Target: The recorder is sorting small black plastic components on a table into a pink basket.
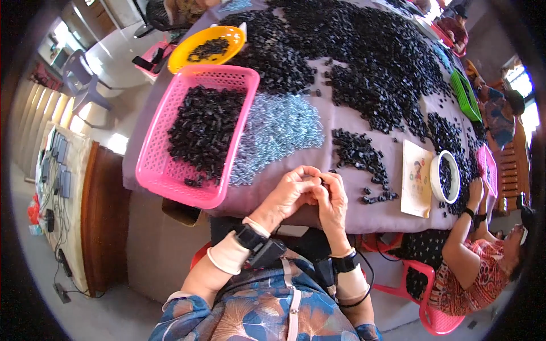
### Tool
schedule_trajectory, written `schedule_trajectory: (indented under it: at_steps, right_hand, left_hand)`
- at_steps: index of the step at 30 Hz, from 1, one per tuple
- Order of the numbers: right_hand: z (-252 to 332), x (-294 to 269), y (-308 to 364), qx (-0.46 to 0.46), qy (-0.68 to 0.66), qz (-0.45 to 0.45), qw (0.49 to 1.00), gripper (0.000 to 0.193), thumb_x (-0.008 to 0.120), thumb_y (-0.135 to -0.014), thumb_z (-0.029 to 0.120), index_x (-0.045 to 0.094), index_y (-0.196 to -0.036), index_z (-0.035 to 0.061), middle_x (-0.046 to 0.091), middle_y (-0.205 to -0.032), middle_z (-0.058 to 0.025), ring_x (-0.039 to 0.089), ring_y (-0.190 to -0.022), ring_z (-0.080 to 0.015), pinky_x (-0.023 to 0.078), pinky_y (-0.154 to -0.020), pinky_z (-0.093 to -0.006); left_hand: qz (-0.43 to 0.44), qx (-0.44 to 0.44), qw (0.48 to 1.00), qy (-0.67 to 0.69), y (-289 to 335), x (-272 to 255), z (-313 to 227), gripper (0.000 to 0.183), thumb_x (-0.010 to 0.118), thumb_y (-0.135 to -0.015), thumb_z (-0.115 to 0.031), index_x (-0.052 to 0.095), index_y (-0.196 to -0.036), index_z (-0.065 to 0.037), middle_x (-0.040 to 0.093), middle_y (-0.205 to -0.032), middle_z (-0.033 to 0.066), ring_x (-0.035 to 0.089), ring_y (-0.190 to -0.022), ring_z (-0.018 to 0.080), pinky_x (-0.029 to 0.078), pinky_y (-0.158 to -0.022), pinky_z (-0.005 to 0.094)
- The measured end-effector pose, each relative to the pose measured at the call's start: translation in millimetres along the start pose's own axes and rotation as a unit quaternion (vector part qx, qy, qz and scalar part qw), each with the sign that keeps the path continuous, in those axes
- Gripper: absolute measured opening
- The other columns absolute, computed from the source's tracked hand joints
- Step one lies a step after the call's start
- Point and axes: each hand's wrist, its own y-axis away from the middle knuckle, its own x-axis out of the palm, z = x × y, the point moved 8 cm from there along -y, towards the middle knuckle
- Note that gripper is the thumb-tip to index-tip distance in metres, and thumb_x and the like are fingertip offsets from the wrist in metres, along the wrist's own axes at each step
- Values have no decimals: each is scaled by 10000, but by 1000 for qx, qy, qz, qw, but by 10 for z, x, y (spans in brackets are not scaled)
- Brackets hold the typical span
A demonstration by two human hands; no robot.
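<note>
I'm watching the left hand (298, 192) and right hand (332, 200) pinching, fingers closely curled; a small black piece (323, 181) is sitting between their fingertips.

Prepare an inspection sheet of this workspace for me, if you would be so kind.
Surface: mauve tablecloth, heavily covered toward the far side.
Work items: black pieces in loose heaps and in a pink basket; silvery-blue pieces heaped against the basket's right side.
Clutter: yellow plate holding black pieces, beige printed card, white round bowl.
Hands: left hand and right hand together at the fingertips, a small dark piece showing between them.
Cables: black cable looping below the right hand; cords at far left.
Surroundings: seated co-worker at right; grey chair at upper left.
</note>
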Motion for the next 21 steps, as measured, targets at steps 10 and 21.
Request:
schedule_trajectory:
  at_steps: [10, 21]
  right_hand:
    - [-218, -265, 141, 110, -96, -59, 987, 186, 510, -896, 38, 546, -1076, 8, 549, -863, -20, 493, -601, -51, 436, -522, -186]
    - [-88, -504, -3, -35, 152, -67, 986, 126, 568, -793, -34, 589, -904, 23, 551, -845, -108, 558, -670, -226, 465, -611, -312]
  left_hand:
    - [-143, 265, 933, -197, 663, 285, -1110, 130, 585, -863, -78, 546, -986, -85, 596, -744, 32, 463, -521, 42, 345, -438, 168]
    - [-350, 442, 632, -532, 1108, 251, -1877, 384, 661, -825, -164, 508, -1145, -15, 518, -1048, 55, 446, -730, 63, 419, -652, 209]
